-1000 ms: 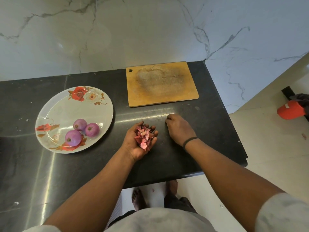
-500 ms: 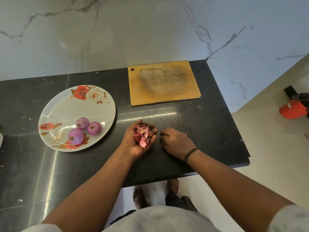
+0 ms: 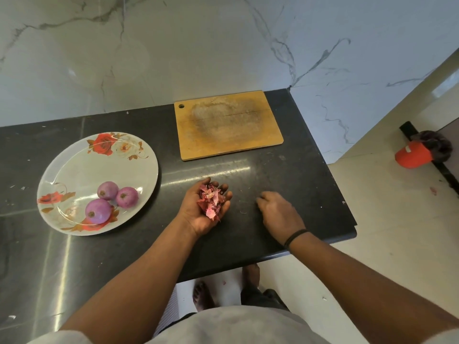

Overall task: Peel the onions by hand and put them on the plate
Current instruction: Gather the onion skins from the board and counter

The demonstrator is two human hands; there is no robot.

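Observation:
Three peeled purple onions [image 3: 107, 190] [image 3: 127, 197] [image 3: 97, 211] lie together on the near side of a white plate [image 3: 82, 170] with red flower prints, at the left of the black counter. My left hand [image 3: 196, 216] lies palm up on the counter to the right of the plate, its fingers cupped round a heap of pink onion peels [image 3: 211, 198]. My right hand [image 3: 280, 212] rests palm down on the counter a short way to the right, fingers loosely bent, with nothing visible in it.
A worn wooden cutting board [image 3: 228, 125] lies at the back of the black counter [image 3: 293, 170], against the marble wall. The counter ends just right of my right hand. An orange object [image 3: 412, 155] sits on the floor at the right. Small peel scraps dot the counter.
My right hand has drawn back toward me and then slid right, away from my left hand. My left hand has kept still with the peels in it.

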